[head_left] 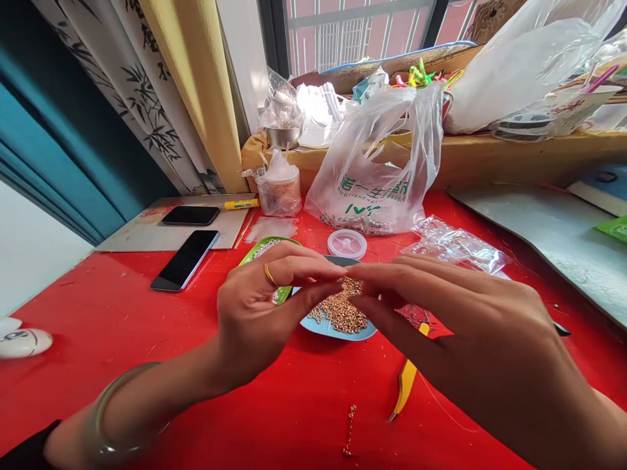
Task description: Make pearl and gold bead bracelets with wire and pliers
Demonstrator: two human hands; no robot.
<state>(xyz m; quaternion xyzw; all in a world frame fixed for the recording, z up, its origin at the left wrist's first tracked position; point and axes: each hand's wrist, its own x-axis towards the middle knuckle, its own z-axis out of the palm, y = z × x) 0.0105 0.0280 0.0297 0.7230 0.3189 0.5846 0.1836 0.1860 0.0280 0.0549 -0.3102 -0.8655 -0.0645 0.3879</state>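
Note:
My left hand (pixel 264 310) and my right hand (pixel 470 320) meet with their fingertips close together above a blue dish (pixel 337 335) of small gold beads (pixel 345 313). Thumb and forefinger are pinched on my left hand, which wears a gold ring. The fingers of my right hand are also brought together in a pinch. What either pinch holds is too small to make out. Behind my left hand, partly covered, is a green tray (pixel 283 296) with silvery beads. Yellow-handled tweezers (pixel 405 385) lie below my right hand. A short beaded gold chain (pixel 350 431) lies near the front.
Two phones (pixel 186 260) lie at the left, one on a board (pixel 132 232) with a yellow marker (pixel 241 204). A round clear case (pixel 347 244), a printed plastic bag (pixel 377 183) and crumpled clear packaging (pixel 455 245) stand behind the dish. A grey mat (pixel 539 225) covers the right side.

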